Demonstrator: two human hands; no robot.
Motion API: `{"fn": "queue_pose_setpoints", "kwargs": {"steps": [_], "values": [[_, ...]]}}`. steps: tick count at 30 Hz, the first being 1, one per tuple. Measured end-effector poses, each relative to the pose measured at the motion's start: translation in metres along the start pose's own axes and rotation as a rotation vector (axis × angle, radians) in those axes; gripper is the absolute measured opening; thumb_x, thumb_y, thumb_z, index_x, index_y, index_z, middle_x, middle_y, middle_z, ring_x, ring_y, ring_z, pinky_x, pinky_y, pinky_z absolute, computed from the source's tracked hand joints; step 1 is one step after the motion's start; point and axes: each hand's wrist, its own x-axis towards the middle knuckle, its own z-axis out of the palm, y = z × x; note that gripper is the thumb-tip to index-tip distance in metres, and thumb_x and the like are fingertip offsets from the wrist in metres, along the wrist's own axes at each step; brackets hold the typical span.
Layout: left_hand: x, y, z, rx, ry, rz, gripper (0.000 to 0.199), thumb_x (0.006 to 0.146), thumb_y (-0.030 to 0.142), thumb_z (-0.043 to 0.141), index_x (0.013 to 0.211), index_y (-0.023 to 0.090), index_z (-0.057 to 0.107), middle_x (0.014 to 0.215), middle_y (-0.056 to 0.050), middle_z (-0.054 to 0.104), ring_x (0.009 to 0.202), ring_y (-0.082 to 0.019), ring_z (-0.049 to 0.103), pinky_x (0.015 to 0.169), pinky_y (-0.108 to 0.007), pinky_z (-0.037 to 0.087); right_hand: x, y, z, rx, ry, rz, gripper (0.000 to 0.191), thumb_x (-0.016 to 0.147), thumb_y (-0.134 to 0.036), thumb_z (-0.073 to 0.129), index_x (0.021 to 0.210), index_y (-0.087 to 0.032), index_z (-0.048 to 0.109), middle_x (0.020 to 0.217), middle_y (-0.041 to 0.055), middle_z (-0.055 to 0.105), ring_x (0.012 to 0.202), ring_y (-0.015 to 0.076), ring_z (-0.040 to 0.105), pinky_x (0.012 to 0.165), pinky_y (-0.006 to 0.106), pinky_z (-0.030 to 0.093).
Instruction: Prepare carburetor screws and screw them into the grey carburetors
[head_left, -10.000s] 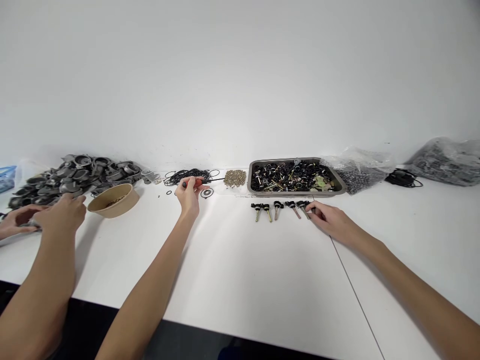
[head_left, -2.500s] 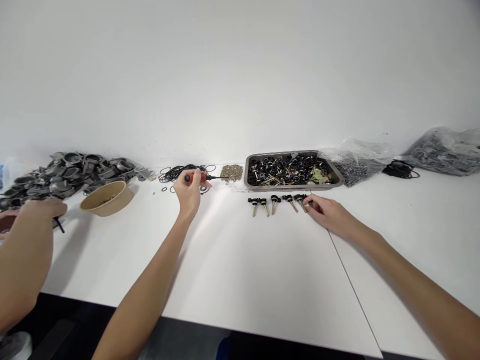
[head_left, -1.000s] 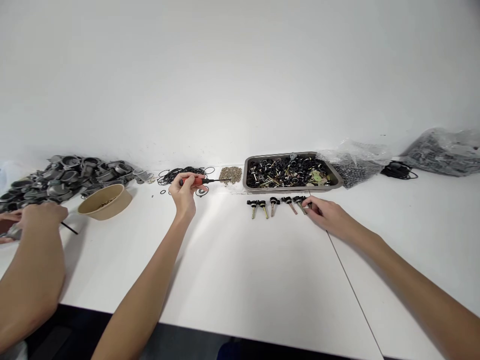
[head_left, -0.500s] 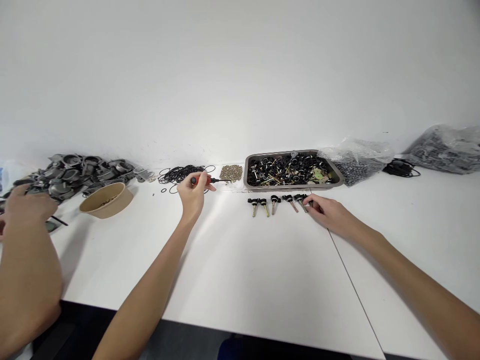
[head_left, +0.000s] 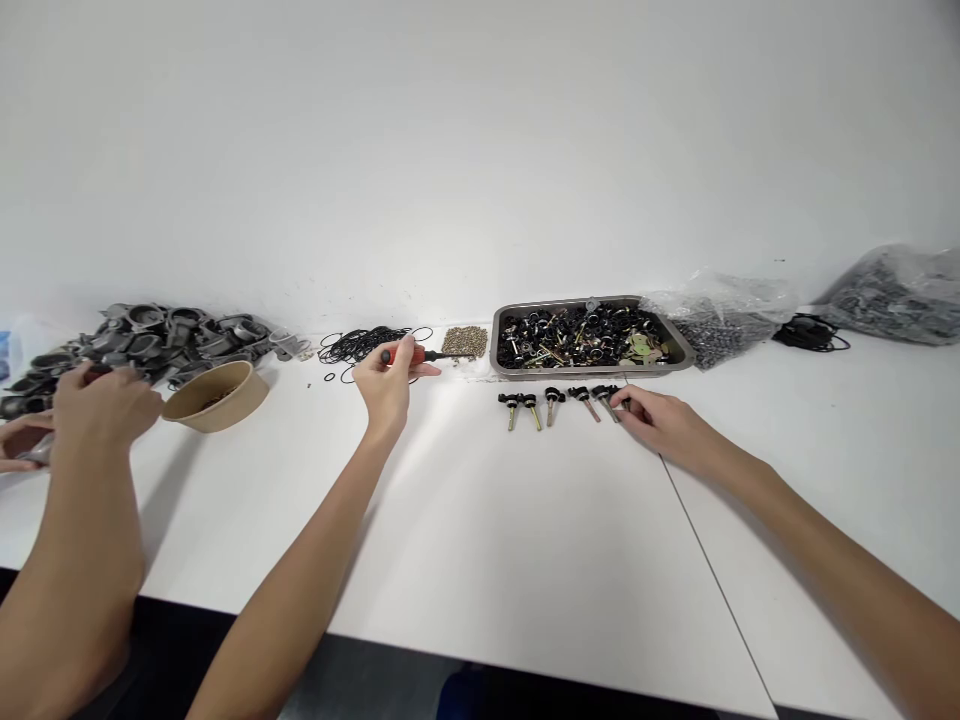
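Note:
My left hand (head_left: pixel 382 392) is closed around a screwdriver (head_left: pixel 431 356) with a red and black handle. Its thin dark shaft points right, in front of a heap of small brass-coloured pieces (head_left: pixel 465 341). At the right end of a row, my right hand (head_left: pixel 656 420) has its fingers closed at a black-headed metal pin (head_left: pixel 627 401), mostly hidden by the fingers. Several more such pins (head_left: pixel 552 405), with black heads and brassy or coppery shafts, lie to its left. Behind them stands a metal tray (head_left: pixel 592 371) full of mixed black and metal parts.
Black rubber rings (head_left: pixel 364 345) lie behind my left hand. Further left are a tan bowl (head_left: pixel 225 405), a pile of grey housings (head_left: pixel 180 335) and a co-worker's hands (head_left: pixel 109 405). Plastic bags of parts (head_left: pixel 716 325) and a black cord bundle (head_left: pixel 806 333) are at the right.
The co-worker's near hand has moved right, towards the bowl, and a second hand shows more at the left edge. My own hands have hardly moved; the view has shifted slightly.

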Motion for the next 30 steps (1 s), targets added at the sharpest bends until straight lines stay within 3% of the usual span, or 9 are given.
{"fn": "queue_pose_setpoints", "kwargs": {"steps": [10,23,30], "values": [[0.013,0.001,-0.008,-0.226,0.103,-0.171,0.033,0.074,0.041,0.071,0.072,0.009,0.061,0.072,-0.008,0.067,0.051,-0.02,0.068,0.05,-0.029,0.057,-0.001,-0.003,-0.001,-0.001,-0.011,0.026,0.02,0.09,-0.038,0.043,0.097,-0.025,0.056,0.063,-0.0015,0.053,0.057,0.0157,0.049,0.053,0.025,0.034],[0.023,-0.011,-0.017,-0.432,0.239,-0.401,0.022,0.081,0.027,0.065,0.07,0.009,0.058,0.062,-0.005,0.064,0.053,-0.017,0.066,0.067,-0.04,0.062,-0.001,-0.003,-0.002,0.004,-0.022,0.021,0.019,0.091,-0.039,0.043,0.096,-0.026,0.055,0.064,-0.0016,0.053,0.057,0.0156,0.049,0.053,0.025,0.034],[0.019,-0.015,-0.014,-0.323,0.162,-0.237,0.03,0.075,0.037,0.071,0.074,0.009,0.058,0.071,-0.007,0.066,0.051,-0.019,0.067,0.059,-0.035,0.06,-0.002,-0.001,-0.001,0.013,-0.01,0.009,0.02,0.091,-0.04,0.043,0.095,-0.025,0.056,0.063,-0.0015,0.053,0.057,0.0157,0.048,0.052,0.025,0.034]]}}
